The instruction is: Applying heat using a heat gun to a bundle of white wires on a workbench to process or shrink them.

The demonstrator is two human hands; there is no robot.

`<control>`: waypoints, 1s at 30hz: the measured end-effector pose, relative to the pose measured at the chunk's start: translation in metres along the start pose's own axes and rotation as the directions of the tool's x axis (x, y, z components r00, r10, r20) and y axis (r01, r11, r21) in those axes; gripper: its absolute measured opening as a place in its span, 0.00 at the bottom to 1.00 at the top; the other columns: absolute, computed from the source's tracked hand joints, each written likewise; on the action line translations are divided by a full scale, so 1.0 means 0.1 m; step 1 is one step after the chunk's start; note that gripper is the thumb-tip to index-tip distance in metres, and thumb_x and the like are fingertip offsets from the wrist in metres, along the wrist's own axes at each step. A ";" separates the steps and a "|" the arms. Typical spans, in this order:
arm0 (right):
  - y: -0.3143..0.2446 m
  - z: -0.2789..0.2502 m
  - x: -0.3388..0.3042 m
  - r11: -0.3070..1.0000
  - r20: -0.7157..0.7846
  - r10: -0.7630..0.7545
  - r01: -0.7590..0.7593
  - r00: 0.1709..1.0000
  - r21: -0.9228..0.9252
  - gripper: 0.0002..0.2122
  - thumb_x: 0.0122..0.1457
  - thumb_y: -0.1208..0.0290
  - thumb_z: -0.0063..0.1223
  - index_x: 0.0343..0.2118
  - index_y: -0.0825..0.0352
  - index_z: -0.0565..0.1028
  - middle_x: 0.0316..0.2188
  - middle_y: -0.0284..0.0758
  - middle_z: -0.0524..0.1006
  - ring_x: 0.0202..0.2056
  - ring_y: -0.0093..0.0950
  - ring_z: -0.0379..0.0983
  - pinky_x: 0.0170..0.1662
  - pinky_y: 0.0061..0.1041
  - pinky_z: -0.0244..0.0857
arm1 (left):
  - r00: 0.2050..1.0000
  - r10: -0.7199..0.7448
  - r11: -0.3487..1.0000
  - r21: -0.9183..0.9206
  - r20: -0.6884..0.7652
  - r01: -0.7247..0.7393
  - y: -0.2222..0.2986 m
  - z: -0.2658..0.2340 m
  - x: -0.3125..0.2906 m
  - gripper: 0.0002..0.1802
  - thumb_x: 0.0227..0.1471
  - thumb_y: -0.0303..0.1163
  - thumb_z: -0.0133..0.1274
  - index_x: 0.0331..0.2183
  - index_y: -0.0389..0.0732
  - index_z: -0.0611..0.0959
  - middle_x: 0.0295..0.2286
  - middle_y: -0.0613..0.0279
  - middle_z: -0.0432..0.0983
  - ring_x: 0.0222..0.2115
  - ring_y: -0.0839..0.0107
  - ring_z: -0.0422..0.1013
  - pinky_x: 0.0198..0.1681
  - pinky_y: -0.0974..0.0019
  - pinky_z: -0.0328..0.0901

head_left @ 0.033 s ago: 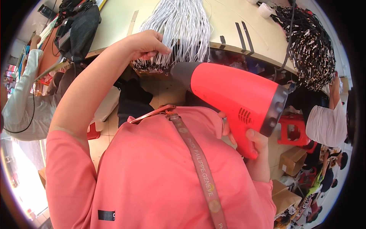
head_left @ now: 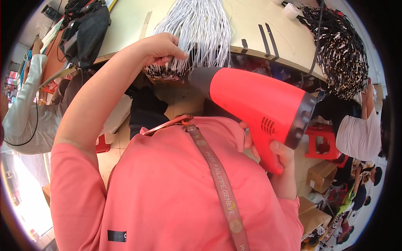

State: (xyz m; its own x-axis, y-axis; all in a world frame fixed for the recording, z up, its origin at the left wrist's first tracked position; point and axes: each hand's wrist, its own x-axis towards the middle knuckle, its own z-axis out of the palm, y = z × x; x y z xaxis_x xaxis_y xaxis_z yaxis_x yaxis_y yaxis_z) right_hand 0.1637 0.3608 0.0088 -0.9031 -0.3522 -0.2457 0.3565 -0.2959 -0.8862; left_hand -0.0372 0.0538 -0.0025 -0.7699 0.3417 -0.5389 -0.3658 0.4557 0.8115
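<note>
The white cords [head_left: 197,29] lie in a thick bundle across the table [head_left: 125,29], fanning away from the person, their dark-tipped ends [head_left: 165,72] hanging over the near edge. The bundle's long axis runs from that edge up and away toward the far side of the table. The left hand [head_left: 161,48] is the nearer one: its fingers are curled shut, pinching the cords just above the tips. The heat gun [head_left: 255,102], red with a dark nozzle [head_left: 201,79], sits just to the right of and below those tips, its barrel running from lower right to upper left, so the nozzle points straight at the pinched ends and stands close to them without touching. The right hand [head_left: 278,157] is wrapped closed around the gun's grip, low at the right. A second bundle of dark cords [head_left: 339,54] lies well apart at the table's far right; a black bag [head_left: 86,29] rests at the far left. Against the earlier frame nothing visibly differs: hands, gun and cords keep the same places
</note>
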 end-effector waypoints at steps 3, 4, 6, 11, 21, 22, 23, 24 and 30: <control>0.00 -0.06 0.03 0.999 0.014 -0.029 0.029 0.999 0.030 0.38 0.41 0.54 0.62 0.49 0.80 0.63 0.40 0.52 0.71 0.22 0.26 0.70 0.19 0.17 0.62 | 1.000 0.004 1.000 -0.030 -0.005 -0.004 0.00 0.02 0.01 0.12 0.45 0.28 0.59 0.21 0.38 0.71 0.10 0.69 0.61 0.07 0.81 0.54 0.10 0.74 0.48; 0.00 -0.06 0.03 0.999 0.015 -0.029 0.029 0.999 0.031 0.38 0.41 0.54 0.62 0.49 0.80 0.63 0.40 0.52 0.71 0.22 0.26 0.70 0.19 0.17 0.62 | 1.000 0.004 1.000 -0.030 -0.006 -0.004 -0.02 0.01 0.02 0.12 0.45 0.28 0.59 0.21 0.38 0.71 0.10 0.69 0.61 0.07 0.81 0.54 0.10 0.74 0.48; -0.01 -0.03 0.02 0.997 0.002 -0.062 0.062 0.998 0.039 0.38 0.41 0.54 0.62 0.49 0.80 0.62 0.41 0.52 0.71 0.23 0.26 0.71 0.19 0.16 0.62 | 1.000 0.004 1.000 -0.020 -0.003 -0.004 -0.06 -0.02 0.06 0.12 0.46 0.27 0.58 0.21 0.38 0.70 0.09 0.69 0.60 0.08 0.80 0.53 0.10 0.74 0.47; -0.03 0.00 0.02 0.999 0.006 -0.031 0.031 0.999 0.024 0.38 0.41 0.54 0.61 0.49 0.81 0.62 0.41 0.53 0.70 0.23 0.27 0.71 0.18 0.17 0.62 | 1.000 0.015 1.000 -0.004 0.017 -0.015 -0.07 -0.04 0.07 0.13 0.47 0.27 0.58 0.21 0.39 0.69 0.09 0.68 0.60 0.07 0.80 0.53 0.10 0.74 0.47; -0.02 0.01 0.06 1.000 0.012 -0.020 0.020 1.000 0.022 0.38 0.41 0.54 0.61 0.47 0.82 0.63 0.39 0.53 0.71 0.20 0.25 0.70 0.18 0.17 0.62 | 0.999 0.029 0.998 -0.050 0.022 -0.028 -0.11 -0.05 0.07 0.13 0.47 0.26 0.58 0.21 0.38 0.69 0.12 0.65 0.66 0.08 0.81 0.55 0.09 0.74 0.48; -0.02 0.02 0.07 1.000 0.016 -0.019 0.019 1.000 0.023 0.38 0.41 0.54 0.61 0.47 0.82 0.63 0.39 0.53 0.71 0.20 0.25 0.70 0.18 0.17 0.62 | 0.999 0.027 0.998 -0.051 0.018 -0.026 -0.13 -0.07 0.07 0.13 0.47 0.26 0.58 0.21 0.38 0.69 0.12 0.65 0.66 0.08 0.81 0.55 0.09 0.74 0.48; -0.03 0.04 0.06 1.000 0.026 -0.011 0.011 1.000 0.010 0.38 0.41 0.54 0.61 0.47 0.82 0.63 0.38 0.52 0.72 0.20 0.25 0.70 0.18 0.17 0.62 | 0.999 0.034 0.998 -0.052 0.025 -0.033 -0.12 -0.06 0.08 0.13 0.47 0.26 0.58 0.21 0.38 0.69 0.12 0.65 0.67 0.08 0.81 0.56 0.09 0.74 0.48; -0.03 0.05 0.05 1.000 0.036 -0.003 0.003 0.999 -0.003 0.37 0.41 0.54 0.61 0.47 0.82 0.64 0.38 0.52 0.72 0.19 0.25 0.70 0.18 0.17 0.62 | 0.999 0.041 0.998 -0.053 0.032 -0.039 -0.10 -0.05 0.08 0.13 0.46 0.26 0.58 0.21 0.38 0.69 0.12 0.64 0.67 0.08 0.81 0.56 0.09 0.74 0.48; 0.01 0.05 0.10 1.000 0.015 -0.024 0.024 1.000 0.010 0.36 0.43 0.54 0.60 0.46 0.83 0.64 0.36 0.50 0.73 0.18 0.25 0.69 0.20 0.19 0.64 | 0.999 0.028 0.999 -0.032 0.029 -0.027 -0.05 -0.03 0.01 0.12 0.46 0.25 0.57 0.21 0.38 0.69 0.13 0.63 0.68 0.08 0.81 0.56 0.10 0.74 0.48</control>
State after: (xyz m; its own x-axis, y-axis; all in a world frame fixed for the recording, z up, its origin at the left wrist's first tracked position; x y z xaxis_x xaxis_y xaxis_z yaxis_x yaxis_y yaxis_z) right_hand 0.1565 0.3521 0.0072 -0.9077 -0.3580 -0.2188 0.3375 -0.3132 -0.8877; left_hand -0.0381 0.0495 -0.0065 -0.7641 0.3780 -0.5227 -0.3619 0.4197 0.8324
